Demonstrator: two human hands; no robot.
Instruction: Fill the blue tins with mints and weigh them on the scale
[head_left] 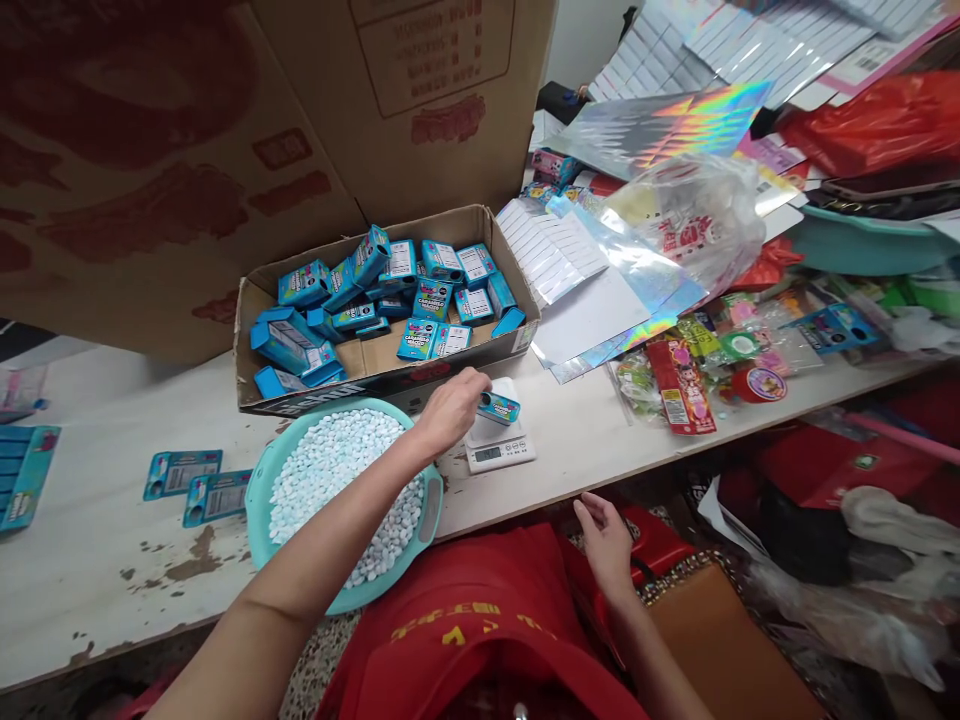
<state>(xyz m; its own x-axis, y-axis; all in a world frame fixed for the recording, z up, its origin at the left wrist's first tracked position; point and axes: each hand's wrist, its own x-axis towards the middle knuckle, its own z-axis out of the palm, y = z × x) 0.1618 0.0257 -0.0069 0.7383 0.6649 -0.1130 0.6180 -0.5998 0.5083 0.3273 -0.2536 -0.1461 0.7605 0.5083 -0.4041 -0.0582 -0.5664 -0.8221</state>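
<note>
the left hand curls its fingers at one end of a small blue box over the white scale; whether they grip it cannot be told. the right hand, loosely curled and holding nothing visible, hangs just off the table's front edge. a cardboard tray behind holds jumbled blue boxes. left of the scale, a turquoise bowl of pale pellets reaches past that edge. pale wood shows between scale and candy packets.
</note>
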